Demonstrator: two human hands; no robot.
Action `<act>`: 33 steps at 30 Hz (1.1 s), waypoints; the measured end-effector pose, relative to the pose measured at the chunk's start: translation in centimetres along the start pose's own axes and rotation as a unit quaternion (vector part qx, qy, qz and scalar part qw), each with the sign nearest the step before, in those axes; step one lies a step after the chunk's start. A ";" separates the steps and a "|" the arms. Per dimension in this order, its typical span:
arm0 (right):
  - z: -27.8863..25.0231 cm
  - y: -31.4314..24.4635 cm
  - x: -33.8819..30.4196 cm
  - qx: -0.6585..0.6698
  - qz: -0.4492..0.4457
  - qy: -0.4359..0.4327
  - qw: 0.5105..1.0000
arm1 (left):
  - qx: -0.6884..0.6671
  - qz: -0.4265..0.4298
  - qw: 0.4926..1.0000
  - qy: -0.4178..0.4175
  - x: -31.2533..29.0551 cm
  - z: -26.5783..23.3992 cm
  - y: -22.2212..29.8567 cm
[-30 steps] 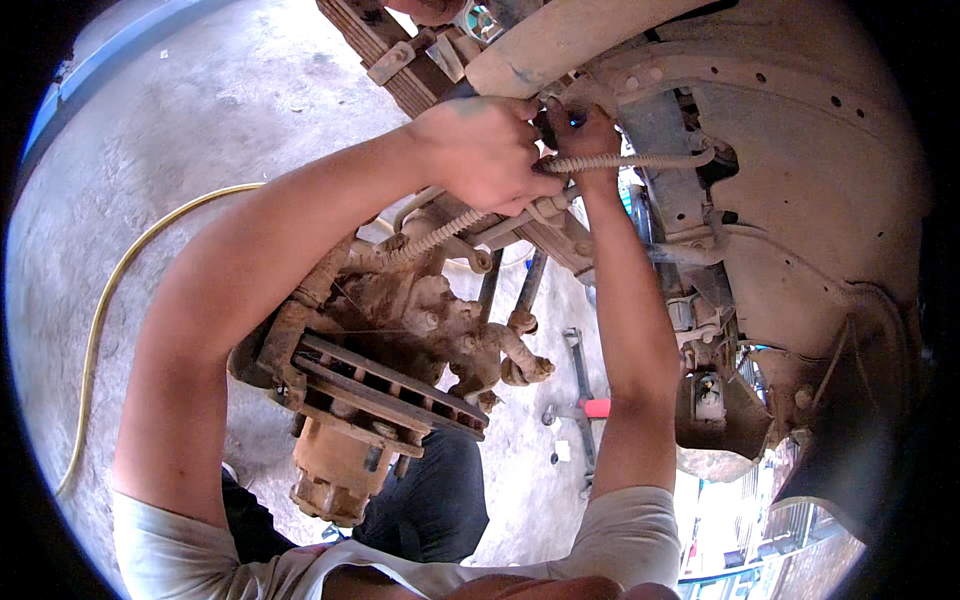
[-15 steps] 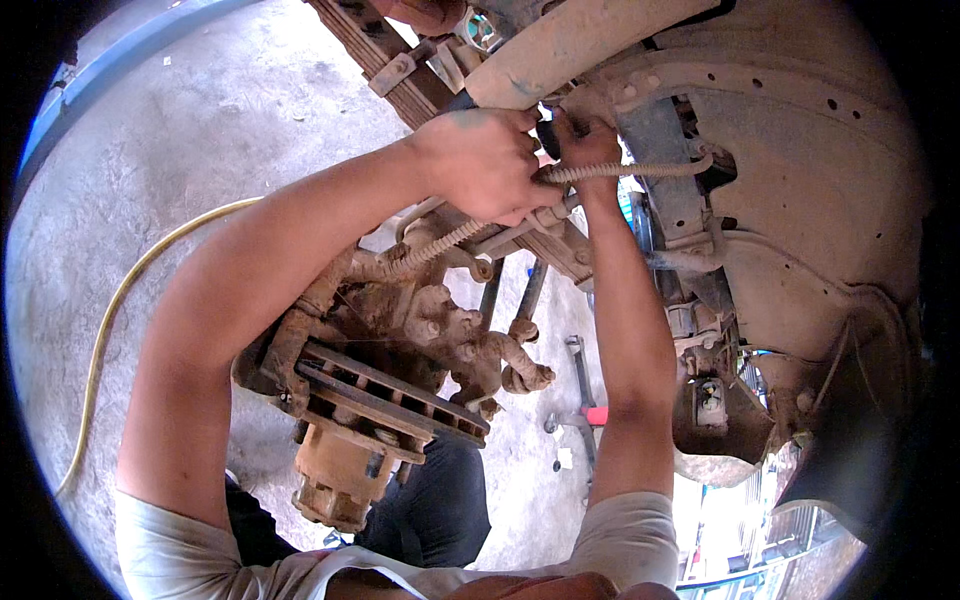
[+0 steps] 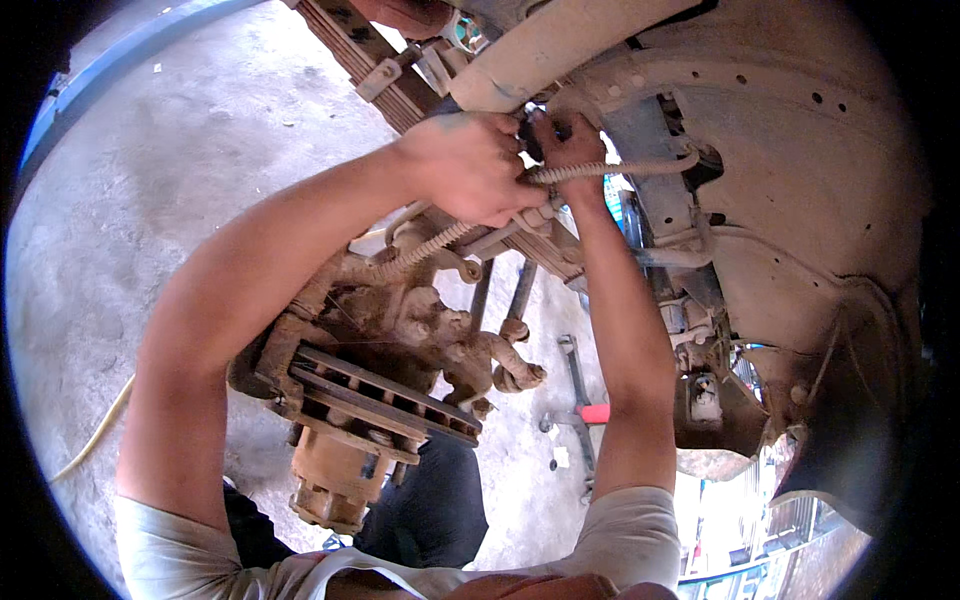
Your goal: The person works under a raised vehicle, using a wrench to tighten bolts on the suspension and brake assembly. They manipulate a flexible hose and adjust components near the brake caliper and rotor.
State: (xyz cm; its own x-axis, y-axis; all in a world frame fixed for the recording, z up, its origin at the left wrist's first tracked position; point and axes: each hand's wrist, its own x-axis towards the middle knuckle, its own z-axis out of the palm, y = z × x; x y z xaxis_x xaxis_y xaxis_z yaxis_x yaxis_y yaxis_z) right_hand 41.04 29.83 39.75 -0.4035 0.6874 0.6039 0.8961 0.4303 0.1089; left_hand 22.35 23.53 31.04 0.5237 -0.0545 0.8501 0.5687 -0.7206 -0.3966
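Note:
My left hand point(image 3: 468, 168) is closed below the lower end of a dusty shock absorber tube point(image 3: 545, 60); its fingers hide what they grip. Just right of it, my right hand point(image 3: 572, 148) has its fingers curled beside a small black part point(image 3: 530, 135), which shows between both hands. What the right fingers hold is hidden. A hose in a ribbed spiral guard point(image 3: 640, 170) runs from the body panel across my right wrist. It passes behind my left hand and comes out as a lower length point(image 3: 435, 248) toward the rusty steering knuckle point(image 3: 430, 320).
Below my arms are a vented brake disc point(image 3: 385, 395) and a rusty hub point(image 3: 335, 478). A leaf spring point(image 3: 365, 65) crosses at the top. The brown wheel-well panel point(image 3: 790, 170) fills the right side. On the floor lie a wrench-like tool point(image 3: 575, 370) and a yellow hose point(image 3: 100, 435).
Both hands have shifted slightly left with the view and keep their grip by the tube's end. More of the yellow floor hose is hidden behind my left arm.

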 end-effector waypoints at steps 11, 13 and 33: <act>0.7 2.2 0.5 -0.026 0.031 -0.016 0.999 | 0.020 0.003 1.000 -0.005 0.6 -0.2 0.4; 1.0 1.4 0.5 -0.025 0.016 -0.020 0.999 | 0.029 -0.001 0.999 -0.019 -0.1 -0.6 0.1; 0.6 0.6 0.3 -0.005 0.004 -0.026 1.000 | 0.036 -0.004 0.999 -0.028 -0.1 -0.6 0.1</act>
State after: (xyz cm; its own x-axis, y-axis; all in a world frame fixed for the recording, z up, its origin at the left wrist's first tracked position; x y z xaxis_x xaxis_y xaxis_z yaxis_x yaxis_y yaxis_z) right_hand 41.36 30.71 39.54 -0.4051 0.7200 0.5634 0.9010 0.4192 0.1121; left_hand 21.97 23.05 31.13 0.5521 -0.0086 0.8337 0.6168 -0.6686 -0.4153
